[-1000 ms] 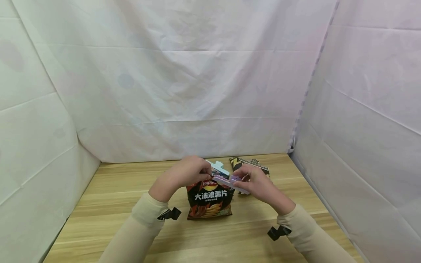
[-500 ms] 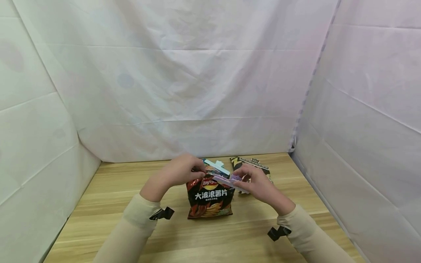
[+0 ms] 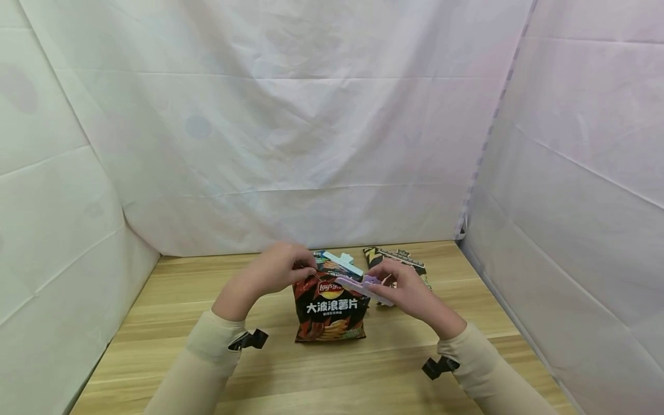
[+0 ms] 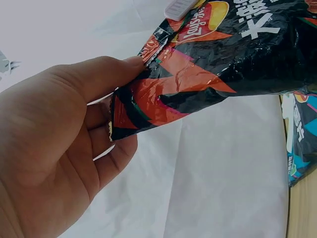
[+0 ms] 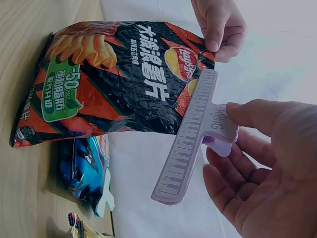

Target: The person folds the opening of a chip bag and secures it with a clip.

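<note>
Left hand (image 3: 280, 268) pinches chip bag (image 3: 331, 308) corner (top-left); right hand (image 3: 402, 288) holds clip (image 3: 363, 286).

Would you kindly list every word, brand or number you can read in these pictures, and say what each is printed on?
"Lay's": red and yellow logo on the black chip bag.
"大波浪薯片": large white characters on that bag.
"-50%": green panel on the bag's front; the smaller lines under it are too small to read.
Embossed word on the lilac bag clip: too faint to read.
Blue bag and striped packet behind: print unreadable.

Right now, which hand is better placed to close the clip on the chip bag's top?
Probably the right hand: it already holds the clip against the chip bag, while the left hand pinches its top corner.
</note>
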